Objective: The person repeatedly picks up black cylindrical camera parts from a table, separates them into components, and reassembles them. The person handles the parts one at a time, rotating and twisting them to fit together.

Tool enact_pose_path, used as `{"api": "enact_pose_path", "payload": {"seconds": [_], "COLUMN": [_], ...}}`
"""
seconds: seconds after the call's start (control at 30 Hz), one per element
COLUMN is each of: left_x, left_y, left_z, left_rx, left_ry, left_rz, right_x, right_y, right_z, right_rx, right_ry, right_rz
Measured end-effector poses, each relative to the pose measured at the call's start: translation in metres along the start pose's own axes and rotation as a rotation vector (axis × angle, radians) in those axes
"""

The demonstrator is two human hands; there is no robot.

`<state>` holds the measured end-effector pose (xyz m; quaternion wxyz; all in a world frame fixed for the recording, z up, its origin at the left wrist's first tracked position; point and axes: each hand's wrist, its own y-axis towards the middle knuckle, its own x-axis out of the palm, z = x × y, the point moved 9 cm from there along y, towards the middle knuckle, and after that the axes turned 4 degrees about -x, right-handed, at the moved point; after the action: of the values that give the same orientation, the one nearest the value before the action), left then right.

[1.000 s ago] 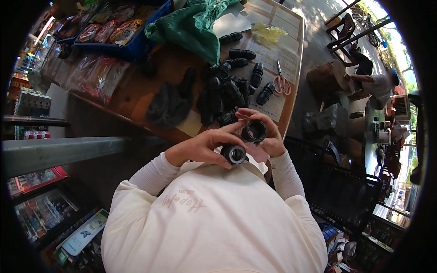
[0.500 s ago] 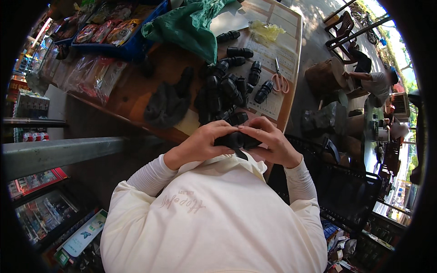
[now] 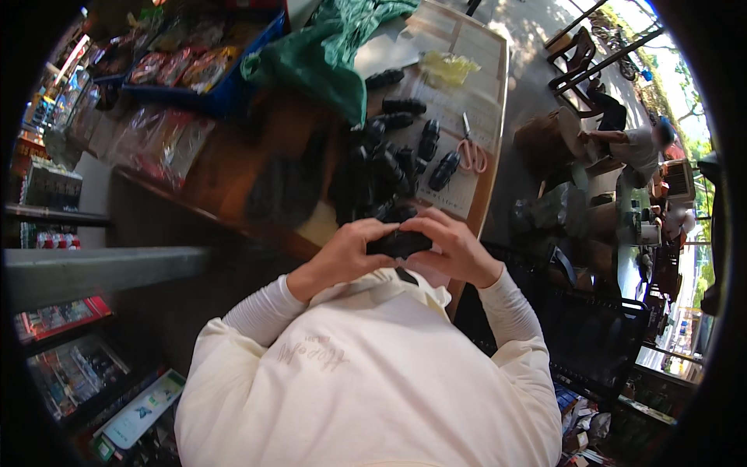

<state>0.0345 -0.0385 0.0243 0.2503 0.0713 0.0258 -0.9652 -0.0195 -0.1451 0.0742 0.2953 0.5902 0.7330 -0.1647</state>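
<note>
My left hand (image 3: pixel 354 251) and my right hand (image 3: pixel 455 243) meet in front of my chest at the near edge of the table. Between them they grip a black pipe fitting (image 3: pixel 398 244), each with thumb and fingers closed about one side of it. Fingers cover much of its shape. Just beyond lies a heap of black ribbed pipe fittings (image 3: pixel 389 167), with a few lying singly toward the right. Left of the heap is a dark grey cloth (image 3: pixel 284 191). Pink-handled scissors (image 3: pixel 472 156) rest to the right of the fittings.
A green plastic bag (image 3: pixel 319 58) covers part of the wooden table (image 3: pixel 210 198). Behind it stands a blue crate (image 3: pixel 191 93) of packets. Crumpled yellow plastic (image 3: pixel 450 68) lies at the far right. A grey metal bar (image 3: pixel 109 268) is at left. Another person (image 3: pixel 642 148) sits farther off.
Both hands have shifted slightly left, with the black fitting still between them. It has turned somewhat, and its dark side shows wider between the fingers. The view has tilted a little.
</note>
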Motion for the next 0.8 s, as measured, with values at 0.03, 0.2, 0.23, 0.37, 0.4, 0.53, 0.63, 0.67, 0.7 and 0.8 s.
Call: {"api": "enact_pose_path", "payload": {"seconds": [0.03,0.2,0.23,0.37,0.4,0.53,0.63,0.67,0.7,0.8], "left_x": [-0.001,0.003,0.002,0.0,0.001,0.005,0.004,0.004,0.004,0.006], "left_y": [0.002,0.011,0.01,0.015,0.016,0.012,0.013,0.014,0.014,0.015], "left_z": [0.002,-0.011,-0.011,-0.01,-0.01,-0.01,-0.008,-0.006,-0.003,0.001], "left_rx": [0.041,0.01,-0.003,0.03,0.031,-0.008,0.002,0.005,0.007,0.018], "left_ry": [0.069,0.135,0.104,0.09,0.101,0.06,0.006,0.002,0.008,0.004], "left_rz": [0.012,-0.038,-0.034,-0.039,-0.041,-0.086,-0.089,-0.098,-0.102,-0.11], "right_x": [0.0,0.0,-0.005,-0.007,-0.003,-0.008,-0.02,-0.016,-0.011,-0.029], "right_y": [-0.001,-0.006,-0.002,-0.005,-0.007,-0.014,-0.019,-0.02,-0.021,-0.023], "right_z": [0.003,0.024,0.008,0.021,0.034,0.041,0.017,0.027,0.038,0.026], "right_rx": [0.025,-0.016,0.063,0.093,0.173,0.323,0.207,0.274,0.34,0.346], "right_ry": [0.012,-0.059,0.036,-0.059,-0.142,-0.243,-0.108,-0.193,-0.276,-0.287], "right_rz": [0.001,0.02,-0.064,-0.065,-0.085,-0.124,-0.02,-0.059,-0.1,0.042]}}
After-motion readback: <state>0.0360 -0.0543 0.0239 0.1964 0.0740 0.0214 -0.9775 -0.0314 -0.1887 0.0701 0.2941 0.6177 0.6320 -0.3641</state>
